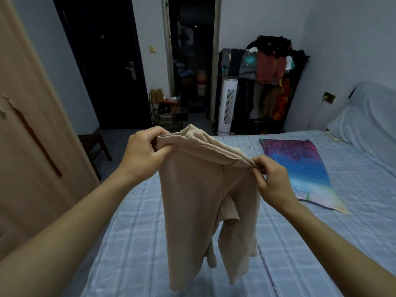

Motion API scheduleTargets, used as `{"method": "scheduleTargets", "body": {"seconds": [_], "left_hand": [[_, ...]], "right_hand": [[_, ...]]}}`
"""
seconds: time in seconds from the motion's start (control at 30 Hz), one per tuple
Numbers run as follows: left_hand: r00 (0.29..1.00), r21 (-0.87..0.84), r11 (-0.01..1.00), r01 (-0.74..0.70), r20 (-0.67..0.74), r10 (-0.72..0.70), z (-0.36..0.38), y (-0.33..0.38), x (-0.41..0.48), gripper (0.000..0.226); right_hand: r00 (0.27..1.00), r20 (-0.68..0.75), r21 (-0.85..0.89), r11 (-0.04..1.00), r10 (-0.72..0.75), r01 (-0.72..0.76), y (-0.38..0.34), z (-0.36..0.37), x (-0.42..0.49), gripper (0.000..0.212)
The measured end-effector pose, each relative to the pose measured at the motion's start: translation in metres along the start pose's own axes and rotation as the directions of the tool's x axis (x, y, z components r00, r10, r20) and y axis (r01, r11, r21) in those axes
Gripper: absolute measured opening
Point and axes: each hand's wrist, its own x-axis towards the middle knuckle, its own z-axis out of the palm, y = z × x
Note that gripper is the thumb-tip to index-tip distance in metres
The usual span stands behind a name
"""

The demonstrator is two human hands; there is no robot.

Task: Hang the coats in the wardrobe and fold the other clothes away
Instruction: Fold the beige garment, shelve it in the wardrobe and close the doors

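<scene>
Hands: we count two, both raised at the centre of the frame.
Left hand [143, 155]: fingers and thumb curled, gripping the bunched upper edge of the garment at its left end.
Right hand [272, 183]: fingertips pinching the same edge at its right end.
Soft beige knit garment [199, 206]: one, held up between the two hands at centre frame, hanging down in front of the bed; we cannot tell whether its lower edge touches the sheet.
Purple-to-blue patterned cloth [300, 168]: one, lying flat on the bed, right of centre.
Bed with a pale blue checked sheet [137, 243]: one, filling the lower frame.
Beige wardrobe door [27, 125]: one, at the left edge.
White tower fan [229, 106]: one, upper centre, just beside a crowded clothes rack [270, 67].
</scene>
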Motion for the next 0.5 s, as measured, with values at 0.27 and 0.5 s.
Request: {"method": "scheduleTargets", "body": {"seconds": [0.27,0.5], "left_hand": [[0.996,0.07,0.993,0.093,-0.025,-0.091,0.053,-0.076,0.076,0.01],[0.997,-0.087,0.994,0.064,-0.048,-0.068,0.067,-0.11,0.107,0.006]], "right_hand": [[0.992,-0.02,-0.017,0.992,0.123,-0.124,0.069,0.069,0.066,0.013],[0.992,-0.102,0.005,0.997,0.073,-0.073,0.092,0.086,0.104,0.014]]}}
